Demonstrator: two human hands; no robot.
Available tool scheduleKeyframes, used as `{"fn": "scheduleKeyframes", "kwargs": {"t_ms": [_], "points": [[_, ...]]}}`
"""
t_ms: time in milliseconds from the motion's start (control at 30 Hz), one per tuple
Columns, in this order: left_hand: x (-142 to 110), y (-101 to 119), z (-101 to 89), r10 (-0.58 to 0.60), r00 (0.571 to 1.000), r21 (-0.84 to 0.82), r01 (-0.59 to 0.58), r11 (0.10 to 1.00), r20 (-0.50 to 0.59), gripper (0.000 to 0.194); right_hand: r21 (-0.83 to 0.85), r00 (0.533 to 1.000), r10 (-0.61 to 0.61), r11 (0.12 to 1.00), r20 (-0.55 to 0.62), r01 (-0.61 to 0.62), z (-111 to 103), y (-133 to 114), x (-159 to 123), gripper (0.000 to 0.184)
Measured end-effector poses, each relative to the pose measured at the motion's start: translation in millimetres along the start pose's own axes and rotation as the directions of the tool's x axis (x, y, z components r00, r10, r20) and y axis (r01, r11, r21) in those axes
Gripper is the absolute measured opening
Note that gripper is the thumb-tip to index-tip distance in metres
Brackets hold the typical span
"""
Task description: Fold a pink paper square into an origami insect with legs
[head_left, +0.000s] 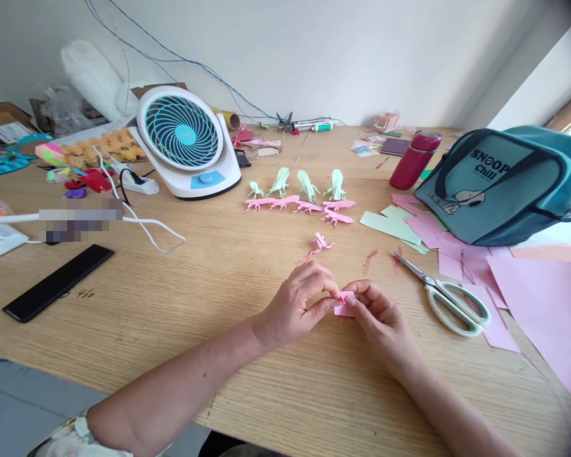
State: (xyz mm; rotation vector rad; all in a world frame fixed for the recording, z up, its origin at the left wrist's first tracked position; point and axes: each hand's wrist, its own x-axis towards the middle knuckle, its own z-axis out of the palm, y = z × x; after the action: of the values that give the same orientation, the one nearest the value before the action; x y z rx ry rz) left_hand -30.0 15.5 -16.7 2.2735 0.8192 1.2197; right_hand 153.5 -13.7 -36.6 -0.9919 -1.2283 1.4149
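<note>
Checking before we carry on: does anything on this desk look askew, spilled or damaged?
Reddish marks near the tip of the scissors look odd on bare wood; stains or scraps, I cannot tell. One pink paper figure sits apart from the rows, nearer the left hand. I see no obvious spill.

Teal bag [504, 197], right of frame: I read "SNOOP Chill" in dark lettering. Tabletop [238, 279], left of frame: I make out handwritten "460". Fan [185, 133], upper left: one hub mark, too small for me to read.

Craft workspace, wooden table [181, 343], paper figures [307, 182]
</note>
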Motion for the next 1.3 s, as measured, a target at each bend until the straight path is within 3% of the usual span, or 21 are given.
{"fn": "scheduleKeyframes", "kwargs": {"t_ms": [233, 400, 533, 700, 833, 1067, 1167, 1300], "points": [[0.3, -1.2, -2.1, 0.046, 0.999, 0.108, -0.044, 0.993, -0.016, 0.005, -0.034, 1.000, -0.006, 0.999, -0.005, 0.006, -1.7, 1.0, -1.1, 0.022], [1.2, -2.4, -0.9, 0.030, 1.000, 0.052, -0.030, 0.998, 0.005, 0.008, 0.007, 0.998, 0.055, 0.998, -0.007, -0.055, -0.2, -1.5, 0.9, 0.030], [1.8, -2.1, 1.3, -0.029, 1.000, -0.022, 0.029, 0.999, -0.001, 0.006, 0.026, 0.995, 0.097, 0.995, -0.021, -0.097, 1.4, -2.2, 1.0, 0.034], [-2.0, 2.3, 7.8, -0.120, 0.989, -0.044, 0.116, 0.992, -0.082, 0.009, -0.015, 0.999, 0.034, 0.999, -0.034, -0.035, 4.3, 0.3, -1.3, 0.030], [-2.9, 5.2, 11.3, -0.209, 0.975, -0.118, 0.200, 0.973, -0.072, 0.015, -0.025, 0.998, 0.029, 0.999, -0.054, -0.031, 6.1, 2.0, -2.1, 0.032], [-0.3, 5.8, 12.5, -0.455, 0.891, -0.259, 0.437, 0.861, -0.011, 0.016, 0.030, 0.997, 0.061, 0.998, -0.047, -0.059, 5.0, 2.8, -1.4, 0.032], [0.9, 3.1, 10.5, -0.463, 0.886, -0.325, 0.442, 0.836, 0.016, 0.014, 0.045, 0.994, 0.105, 0.994, -0.035, -0.103, 3.9, 1.7, -0.6, 0.039], [3.5, -1.4, 5.6, -0.404, 0.914, -0.290, 0.396, 0.871, 0.034, 0.014, 0.040, 0.983, 0.184, 0.982, 0.006, -0.184, 2.9, 0.5, 0.3, 0.042]]}}
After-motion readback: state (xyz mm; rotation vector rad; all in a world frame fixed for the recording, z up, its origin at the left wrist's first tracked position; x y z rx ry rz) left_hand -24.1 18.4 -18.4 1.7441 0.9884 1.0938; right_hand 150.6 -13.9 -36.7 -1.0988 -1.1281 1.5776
